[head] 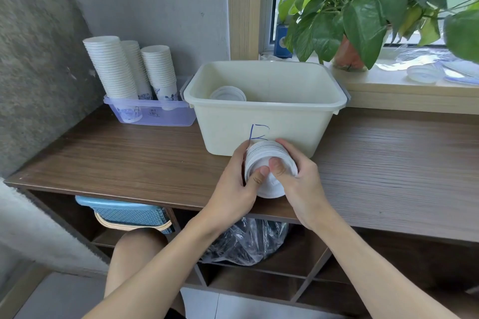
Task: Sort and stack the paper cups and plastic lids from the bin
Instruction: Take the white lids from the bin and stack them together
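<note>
Clamping one lid stack [267, 153], left grip [233, 189] and right grip [300, 184] are holding it near the dark wood-grain tabletop's [129, 158] front edge. Grey concrete walls [155, 8] are enclosing the corner behind the bin [259, 116].

The rectangular plastic bin [228, 124] is pale cream, with a blue hand-drawn letter [259, 131] on its front. The stack of round plastic lids [264, 153] is plain white. The tall stacks of paper cups [111, 67] are white — blue print on the lowest ones. The shallow plastic tray [167, 117] is translucent lilac. The wooden tabletop [116, 158] is dark brown, finely grained — the woven-textured basket [129, 213] light blue, tan-edged.
</note>
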